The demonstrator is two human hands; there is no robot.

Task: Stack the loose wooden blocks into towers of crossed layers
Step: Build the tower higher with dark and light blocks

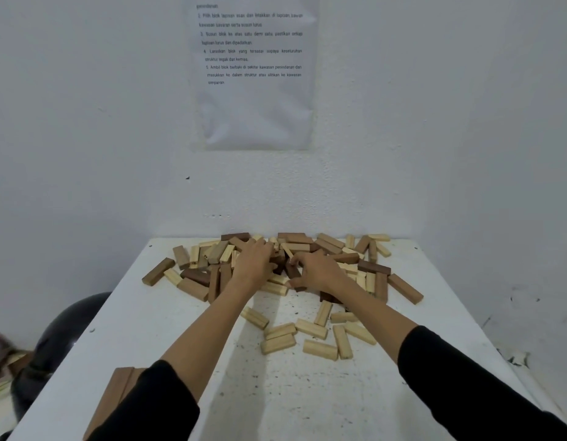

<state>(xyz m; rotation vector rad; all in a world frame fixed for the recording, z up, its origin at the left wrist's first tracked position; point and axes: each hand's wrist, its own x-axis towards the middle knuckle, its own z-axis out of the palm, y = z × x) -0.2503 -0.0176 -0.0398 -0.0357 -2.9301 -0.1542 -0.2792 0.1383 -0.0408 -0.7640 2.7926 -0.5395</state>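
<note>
Heap of wooden blocks [326, 246] lying flat, pointing every way, nine pale blocks [310, 328] nearer, left hand [253, 265] grip unclear, right hand [318, 270] pinching dark block [293, 272].

Wooden blocks [326, 243], loose, oblong, in three shades (pale, mid brown, dark brown): most are lying in a jumbled heap across the far end of the table [180, 345], flat or tilting over one another, none stacked.
Dark block [293, 272]: sitting at the heap's middle, the right hand [317, 270] pinching it.
Pale blocks [311, 328]: roughly ten, lying flat and scattered just nearer than the heap.
Brown block [116, 389]: lying at the table's near left edge, partly hidden.
</note>
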